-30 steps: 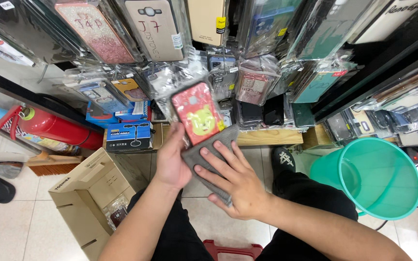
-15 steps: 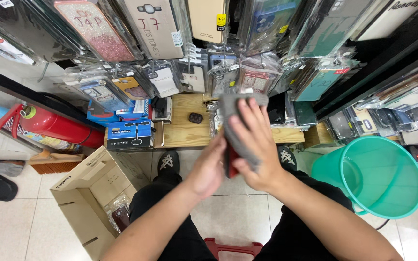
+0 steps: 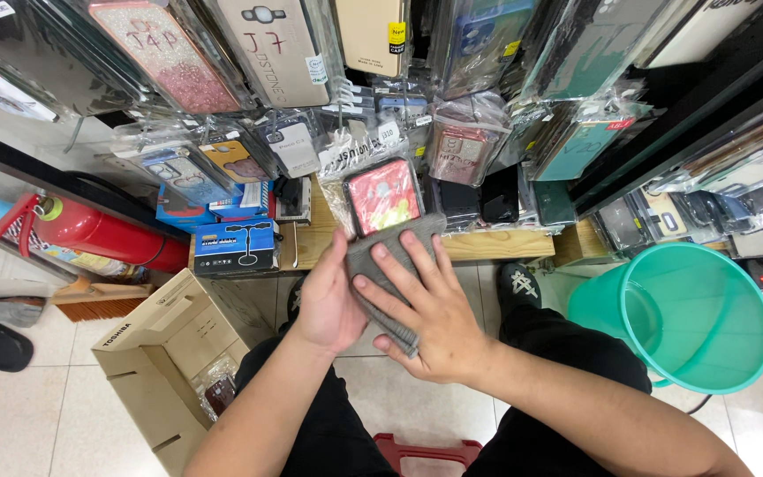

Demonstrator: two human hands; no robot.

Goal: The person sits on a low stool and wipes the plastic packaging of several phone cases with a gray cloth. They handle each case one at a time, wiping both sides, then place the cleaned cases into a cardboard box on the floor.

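Note:
My left hand (image 3: 327, 305) holds a red phone case with a cartoon print (image 3: 384, 196) in a clear plastic sleeve, gripping it from below. My right hand (image 3: 426, 305) lies flat over a grey cloth (image 3: 373, 265) and presses it against the lower part of the case. The cloth hides the bottom half of the case. Both forearms reach in from the bottom of the view, above my dark trousers.
Many packaged phone cases (image 3: 275, 53) hang on racks ahead. A wooden shelf (image 3: 496, 243) holds blue boxes (image 3: 234, 247). A red fire extinguisher (image 3: 90, 231) lies at left, an open cardboard box (image 3: 161, 353) at lower left, a green plastic bucket (image 3: 695, 318) at right.
The hands rose towards the racks with the cloth covering the case, then came back down. The red case shows again above the cloth.

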